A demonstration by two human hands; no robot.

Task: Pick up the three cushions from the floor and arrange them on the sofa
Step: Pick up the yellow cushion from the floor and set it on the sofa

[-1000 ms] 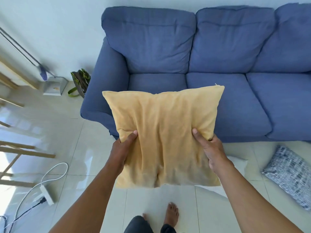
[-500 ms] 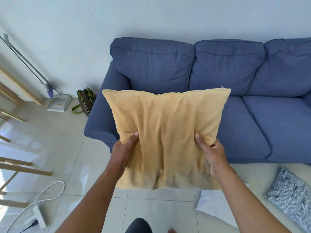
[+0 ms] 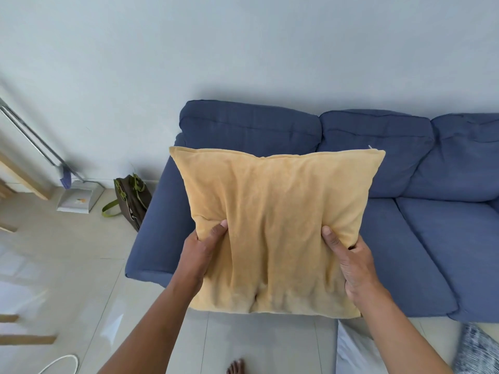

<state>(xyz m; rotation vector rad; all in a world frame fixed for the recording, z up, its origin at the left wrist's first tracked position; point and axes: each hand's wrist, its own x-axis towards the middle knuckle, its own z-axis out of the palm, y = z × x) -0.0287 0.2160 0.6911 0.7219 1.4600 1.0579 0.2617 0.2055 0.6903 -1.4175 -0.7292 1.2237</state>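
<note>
A yellow cushion (image 3: 275,211) is held up in front of the blue sofa (image 3: 421,233), over its left seat. My left hand (image 3: 201,252) grips its lower left edge, thumb on the front. My right hand (image 3: 351,263) grips the lower right edge the same way. A white cushion (image 3: 353,352) lies on the floor at the bottom right, partly hidden by my right arm. A grey patterned cushion (image 3: 478,349) lies on the floor at the far right corner, cut off by the frame.
A dark bag with green straps (image 3: 132,201) leans beside the sofa's left arm. A dustpan and broom (image 3: 78,198) stand by the wall. Wooden rails (image 3: 24,338) and a white cable (image 3: 62,363) are at the left. My bare foot (image 3: 236,367) is on the tiled floor.
The view has tilted up and moved closer to the sofa. The yellow cushion stays in both hands and has risen against the sofa's back cushions. The floor cushions slid toward the bottom right.
</note>
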